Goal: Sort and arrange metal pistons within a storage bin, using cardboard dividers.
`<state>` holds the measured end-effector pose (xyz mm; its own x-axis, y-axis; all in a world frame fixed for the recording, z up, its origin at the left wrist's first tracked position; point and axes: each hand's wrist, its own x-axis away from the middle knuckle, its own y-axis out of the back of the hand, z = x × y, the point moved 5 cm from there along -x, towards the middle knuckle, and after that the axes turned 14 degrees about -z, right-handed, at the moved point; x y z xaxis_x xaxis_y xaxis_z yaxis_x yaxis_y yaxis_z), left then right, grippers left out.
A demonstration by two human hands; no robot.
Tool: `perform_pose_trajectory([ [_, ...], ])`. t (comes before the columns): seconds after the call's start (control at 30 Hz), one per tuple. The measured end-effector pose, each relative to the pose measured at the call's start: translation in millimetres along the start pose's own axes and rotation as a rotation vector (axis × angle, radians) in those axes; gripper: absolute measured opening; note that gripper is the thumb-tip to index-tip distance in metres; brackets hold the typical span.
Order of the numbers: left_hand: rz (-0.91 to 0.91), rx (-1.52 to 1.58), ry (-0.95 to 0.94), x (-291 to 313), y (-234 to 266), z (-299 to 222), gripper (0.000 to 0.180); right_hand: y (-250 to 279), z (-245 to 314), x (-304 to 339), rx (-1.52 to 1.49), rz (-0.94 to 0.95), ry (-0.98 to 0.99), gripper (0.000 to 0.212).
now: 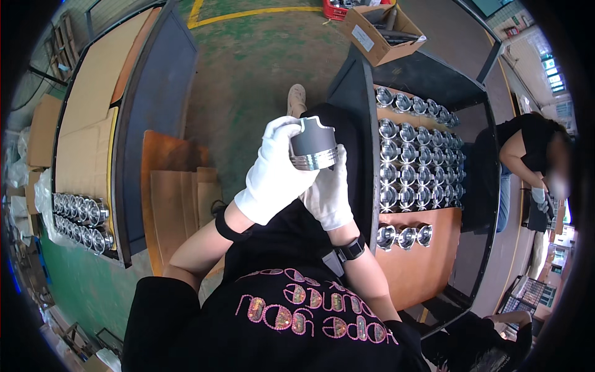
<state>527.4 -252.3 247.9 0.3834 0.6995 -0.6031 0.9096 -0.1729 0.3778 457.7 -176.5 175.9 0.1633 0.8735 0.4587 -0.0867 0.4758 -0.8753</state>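
Both my hands wear white gloves and hold one engine piston [313, 141] up in front of my body. Its skirt is dark grey and faces upward, while the shiny ringed end points down. My left hand [273, 170] wraps round the piston's left side, thumb near the top. On the lower right, my right hand [330, 191] grips it from behind and below, with part of its fingers hidden by the piston. To my right, rows of silver pistons [406, 155] stand in a dark-framed bin, with a shorter row of 3 pistons [406, 237] nearer me.
On the left, a cardboard-topped table [87, 149] carries several pistons [80, 217] at its near end. A brown chair [164, 155] stands beside it. An open cardboard box [384, 37] rests on the bin's far corner. A co-worker [527, 155] bends over beyond the bin; another person [489, 338] is lower right.
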Motion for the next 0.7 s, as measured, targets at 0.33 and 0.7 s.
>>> perform_pose_trajectory([
  [0.33, 0.136, -0.191, -0.222, -10, 9, -13, 0.066, 1, -17, 1, -0.083, -0.252, -0.211, 0.049],
  [0.7, 0.161, -0.142, -0.088, -3, 4, 0, 0.067, 1, -14, -2, -0.132, -0.114, -0.266, 0.058],
])
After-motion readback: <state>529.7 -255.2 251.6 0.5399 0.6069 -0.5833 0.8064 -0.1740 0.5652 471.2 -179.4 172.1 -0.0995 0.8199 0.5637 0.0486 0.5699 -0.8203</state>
